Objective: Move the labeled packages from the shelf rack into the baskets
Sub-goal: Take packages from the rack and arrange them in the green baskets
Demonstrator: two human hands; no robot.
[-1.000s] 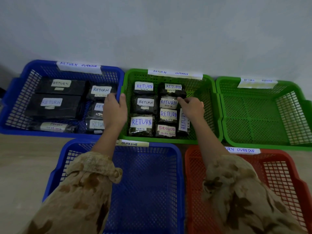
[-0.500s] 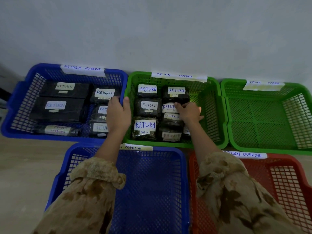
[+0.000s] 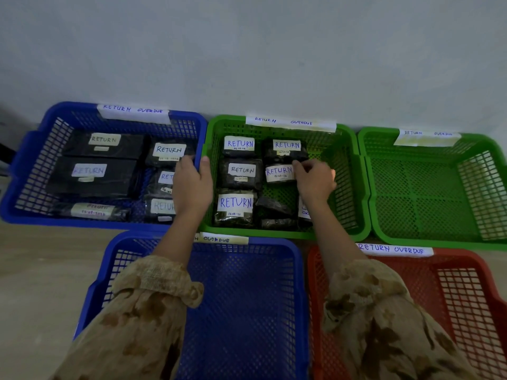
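Note:
Several dark packages with white "RETURN" labels lie in the far middle green basket (image 3: 348, 182). My right hand (image 3: 315, 179) reaches into it and pinches the right edge of one labeled package (image 3: 278, 173) in the second row. My left hand (image 3: 193, 185) grips the wall between this basket and the far left blue basket (image 3: 33, 160), which also holds several labeled black packages (image 3: 93, 174). Under my right wrist two small dark packages (image 3: 274, 205) lie with no label showing, and another labeled one (image 3: 304, 211) stands partly hidden.
An unfilled green basket (image 3: 439, 193) sits at the far right. A blue basket (image 3: 247, 311) and a red basket (image 3: 452, 297) lie near me under my sleeves. All carry "RETURN OVERDUE" strips. A grey wall runs behind; bare floor lies at left.
My right hand has moved back from the front row to the second-row labeled package and taken its edge. The packages in the front of that column now lie shifted, labels hidden. My left hand stays on the wall.

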